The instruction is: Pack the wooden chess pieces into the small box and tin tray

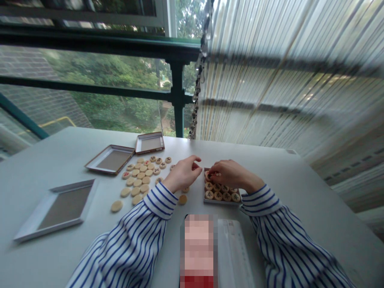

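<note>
A small box (222, 202) holds rows of round wooden pieces (218, 196) with dark characters facing up. My right hand (229, 173) is over the upper part of this box, its fingers bent down onto a piece at the upper left corner and hiding part of the rows. Just left of the box, my left hand (186, 170) hovers above the table with thumb and fingers apart, nothing between them. Many loose round pieces (145, 180) lie left of my left hand, most blank side up, some showing black or red characters.
Two shallow trays (112, 159) (150, 143) lie at the back left of the white table (270, 160). A larger white-edged tray (60, 204) is at the left. A pixelated object (198, 248) and a pale flat case (235, 252) lie near the front. Window and string curtain stand behind.
</note>
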The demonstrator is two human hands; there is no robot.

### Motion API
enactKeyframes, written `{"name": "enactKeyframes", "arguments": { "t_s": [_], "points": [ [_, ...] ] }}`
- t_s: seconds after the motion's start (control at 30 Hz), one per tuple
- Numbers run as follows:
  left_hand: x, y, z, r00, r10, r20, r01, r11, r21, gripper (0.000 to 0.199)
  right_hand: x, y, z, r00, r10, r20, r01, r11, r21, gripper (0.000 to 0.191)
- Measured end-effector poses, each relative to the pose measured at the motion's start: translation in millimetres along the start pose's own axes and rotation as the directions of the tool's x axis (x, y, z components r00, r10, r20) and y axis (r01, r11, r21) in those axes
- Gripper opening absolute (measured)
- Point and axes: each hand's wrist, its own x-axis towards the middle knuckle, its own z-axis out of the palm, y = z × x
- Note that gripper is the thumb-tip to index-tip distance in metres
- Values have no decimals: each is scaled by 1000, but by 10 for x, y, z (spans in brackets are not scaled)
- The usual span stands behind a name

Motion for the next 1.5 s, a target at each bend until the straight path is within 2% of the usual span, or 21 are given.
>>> {"name": "enactKeyframes", "arguments": {
  "t_s": [0.57, 0.9, 1.13, 1.5],
  "points": [
    [0, -2, 2, 1000, 0, -4, -1, 1000, -6, 33, -19, -19, -20, 1000, -11, -16, 12, 1000, 28, 23],
    [-5, -6, 2, 1000, 4, -7, -4, 1000, 11, 32, -10, -27, -38, 999, 1, 41, -2, 999, 32, 24],
    [-9, 9, -5, 1000, 11, -7, -11, 1000, 15, 32, -16, -19, -29, 1000, -22, 15, 21, 999, 46, 22],
    [-11, 2, -7, 1000, 5, -3, -5, 1000, 6, 32, -20, -44, -40, 999, 11, 34, -14, 996, 84, 21]
  ]
}}
